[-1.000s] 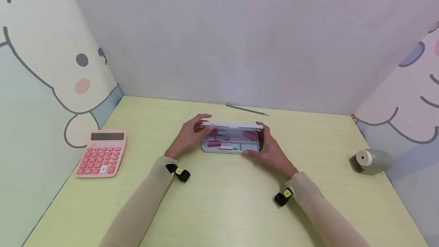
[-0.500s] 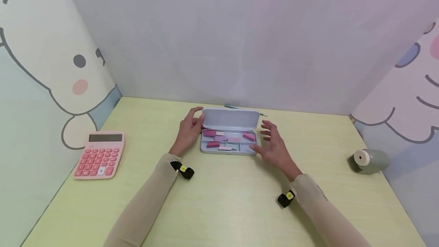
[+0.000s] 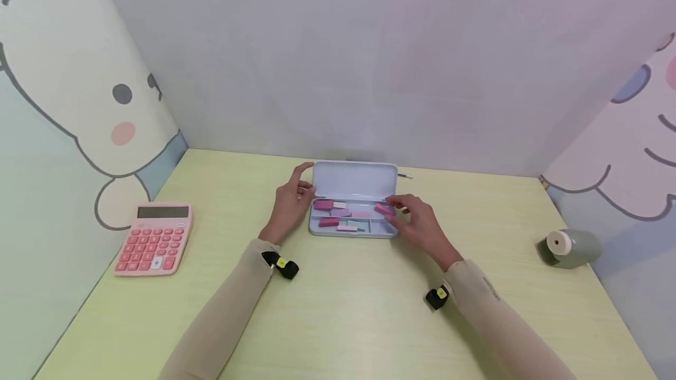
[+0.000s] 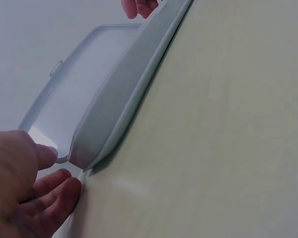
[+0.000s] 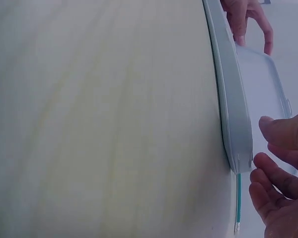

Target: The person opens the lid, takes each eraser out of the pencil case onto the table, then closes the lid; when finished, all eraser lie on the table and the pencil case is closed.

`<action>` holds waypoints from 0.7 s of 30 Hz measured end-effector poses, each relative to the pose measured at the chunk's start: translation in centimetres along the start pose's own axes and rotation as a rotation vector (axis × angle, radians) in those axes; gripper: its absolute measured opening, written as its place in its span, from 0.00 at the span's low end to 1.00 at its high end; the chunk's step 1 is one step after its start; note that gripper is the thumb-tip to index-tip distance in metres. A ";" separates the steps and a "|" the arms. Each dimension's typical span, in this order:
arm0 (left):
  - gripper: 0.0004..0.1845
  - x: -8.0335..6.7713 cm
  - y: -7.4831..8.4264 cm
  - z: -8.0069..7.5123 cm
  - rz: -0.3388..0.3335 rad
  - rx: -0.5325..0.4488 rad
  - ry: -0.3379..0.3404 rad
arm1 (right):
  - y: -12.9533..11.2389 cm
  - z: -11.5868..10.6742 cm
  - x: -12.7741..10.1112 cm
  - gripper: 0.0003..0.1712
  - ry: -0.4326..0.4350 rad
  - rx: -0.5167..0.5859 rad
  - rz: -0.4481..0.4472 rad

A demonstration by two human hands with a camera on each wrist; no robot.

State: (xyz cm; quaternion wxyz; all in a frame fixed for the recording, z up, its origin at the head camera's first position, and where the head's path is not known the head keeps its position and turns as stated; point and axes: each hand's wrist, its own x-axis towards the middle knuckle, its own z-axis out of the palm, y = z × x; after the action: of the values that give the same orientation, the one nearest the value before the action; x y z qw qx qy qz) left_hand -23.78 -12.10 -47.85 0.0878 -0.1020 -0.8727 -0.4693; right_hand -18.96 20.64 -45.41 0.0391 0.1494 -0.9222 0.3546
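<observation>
A pale blue pencil case (image 3: 354, 236) lies on the table with its lid (image 3: 355, 179) raised. Several small pink, magenta and lilac blocks rest in its compartments. My left hand (image 3: 289, 203) is at the case's left end, index finger stretched toward the lid's upper corner; in the left wrist view its thumb (image 4: 45, 155) touches the lid near the hinge corner. Over the right end of the case, my right hand (image 3: 419, 226) has thumb and index finger apart, on either side of a magenta block (image 3: 383, 209). The lower fingers curl loosely beside the case end.
A green pencil (image 3: 405, 176) lies behind the case, mostly hidden by the lid. On the left is a pink calculator (image 3: 154, 239), and a grey-green sharpener-like device (image 3: 570, 248) stands on the right. The wall rises close behind.
The lid has swung from nearly closed over the case to upright, now covering most of the pencil. My right hand left the lid, drew back, then moved in over the right compartment.
</observation>
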 end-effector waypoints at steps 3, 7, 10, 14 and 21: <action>0.36 -0.4 0.0 -0.5 0.001 0.068 -0.048 | -0.3 0.0 0.2 0.24 -0.035 -0.015 0.047; 0.46 -1.0 0.2 -1.2 0.017 0.135 -0.193 | -0.3 0.2 0.6 0.19 -0.039 -0.030 0.081; 0.56 -1.3 0.4 -1.7 0.042 0.186 -0.308 | -0.3 0.3 0.9 0.18 -0.023 -0.050 0.083; 0.67 -1.7 0.6 -2.3 0.021 0.232 -0.380 | -0.4 0.4 1.4 0.19 -0.024 -0.063 0.080; 0.71 -2.1 0.5 -2.8 -0.005 0.276 -0.404 | -0.3 0.3 1.5 0.17 0.001 -0.071 0.076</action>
State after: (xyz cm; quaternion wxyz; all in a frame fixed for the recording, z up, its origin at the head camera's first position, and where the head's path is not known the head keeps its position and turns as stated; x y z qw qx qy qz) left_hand -21.46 -14.38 -46.40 -0.0766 -0.1788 -0.9286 -0.3161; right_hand -20.25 19.88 -45.14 0.0312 0.1125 -0.9392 0.3229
